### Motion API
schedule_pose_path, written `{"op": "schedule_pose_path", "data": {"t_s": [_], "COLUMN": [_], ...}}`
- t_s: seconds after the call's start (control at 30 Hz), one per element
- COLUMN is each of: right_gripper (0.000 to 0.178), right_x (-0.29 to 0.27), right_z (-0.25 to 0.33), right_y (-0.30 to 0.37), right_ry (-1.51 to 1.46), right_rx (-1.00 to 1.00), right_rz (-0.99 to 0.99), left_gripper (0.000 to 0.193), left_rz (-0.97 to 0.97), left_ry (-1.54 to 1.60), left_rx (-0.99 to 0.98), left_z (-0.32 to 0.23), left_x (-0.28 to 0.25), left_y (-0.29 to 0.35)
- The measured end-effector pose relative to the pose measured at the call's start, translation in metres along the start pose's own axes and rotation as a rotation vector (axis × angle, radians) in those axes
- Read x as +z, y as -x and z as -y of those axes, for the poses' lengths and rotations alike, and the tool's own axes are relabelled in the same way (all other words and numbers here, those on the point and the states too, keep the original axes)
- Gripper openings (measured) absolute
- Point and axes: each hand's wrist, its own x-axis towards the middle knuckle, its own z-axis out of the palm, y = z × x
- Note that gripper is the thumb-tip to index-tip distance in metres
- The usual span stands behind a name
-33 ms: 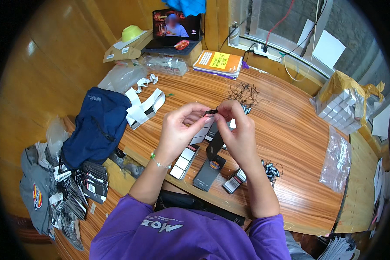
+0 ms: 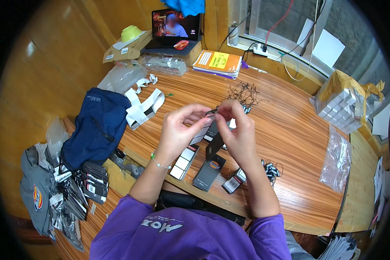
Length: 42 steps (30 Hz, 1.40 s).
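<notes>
Wooden table point(image 2: 290, 130) | small dark tag point(image 2: 211, 113) pinched between left hand point(image 2: 180, 130) and right hand point(image 2: 238, 130) fingers

pinched item point(image 2: 211, 113): dark, small, mostly covered by fingertips
laptop screen point(image 2: 174, 21): blurred
paper stack point(image 2: 340, 249): cut off at edge

A small dark flat tag point(image 2: 211, 113) pinched up between my two hands.

I see the tag as a thin, dark rectangular piece of card held above the table, roughly level, with its ends caught between the fingertips of my left hand point(image 2: 180, 132) and my right hand point(image 2: 238, 132). Most of it is covered by my fingers, so I can only make out a short dark strip with a paler edge; any finer detail is too small to tell.
</notes>
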Motion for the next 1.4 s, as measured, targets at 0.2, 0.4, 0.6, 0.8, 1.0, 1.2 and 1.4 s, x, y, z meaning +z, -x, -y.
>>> {"op": "schedule_pose_path", "data": {"t_s": [0.2,0.4,0.6,0.8,1.0,1.2,1.4], "right_gripper": [0.012,0.012,0.021,0.022,0.011,0.01,0.01], "right_x": [0.003,0.01,0.009,-0.002,-0.003,-0.001,-0.033], "right_z": [-0.009,-0.012,-0.017,-0.024,-0.032,-0.033,-0.038], "right_y": [-0.006,-0.003,-0.005,-0.011,-0.009,-0.008,-0.022], "right_ry": [-0.163,-0.28,-0.524,-0.898,-1.142,-0.806,-1.102], "right_rx": [0.063,0.117,0.284,0.576,0.662,0.614,0.387], "right_rz": [-0.029,-0.081,0.004,0.187,0.267,0.011,-0.175], "left_gripper": [0.018,0.015,0.016,0.023,0.019,0.017,0.015], "left_rz": [-0.015,-0.025,-0.106,-0.138,-0.105,-0.019,-0.052], "left_ry": [-0.01,0.04,-0.248,-0.692,-0.708,-0.709,-0.561], "left_rx": [0.102,0.042,0.358,0.779,0.835,0.865,0.739], "left_z": [0.002,0.001,0.008,0.005,0.008,0.001,0.015], "left_x": [0.001,0.005,0.005,-0.005,-0.008,-0.008,-0.008], "left_y": [-0.009,-0.009,-0.012,-0.019,-0.016,-0.011,-0.007]}}
